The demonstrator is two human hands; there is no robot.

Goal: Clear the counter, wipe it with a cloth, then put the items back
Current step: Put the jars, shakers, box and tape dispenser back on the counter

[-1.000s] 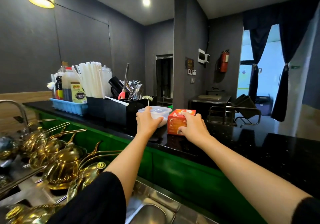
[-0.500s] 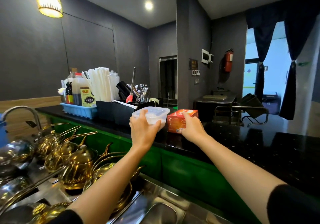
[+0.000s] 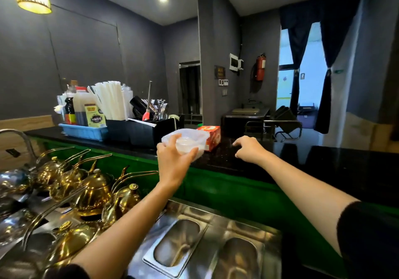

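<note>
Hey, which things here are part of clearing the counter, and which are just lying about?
Job: left hand gripping the plastic tub; orange box; right hand; black counter; blue tray; black caddy.
Lying about: gold teapots; steel basins; fire extinguisher.

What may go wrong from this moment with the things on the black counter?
1. The left hand alone holds the clear plastic container by one side, above the edge of the black counter; if the grip slips, it may fall onto the golden metal teapots or the steel wells below.
2. The orange cardboard box stands close behind the container; a careless swing may knock it.
</note>
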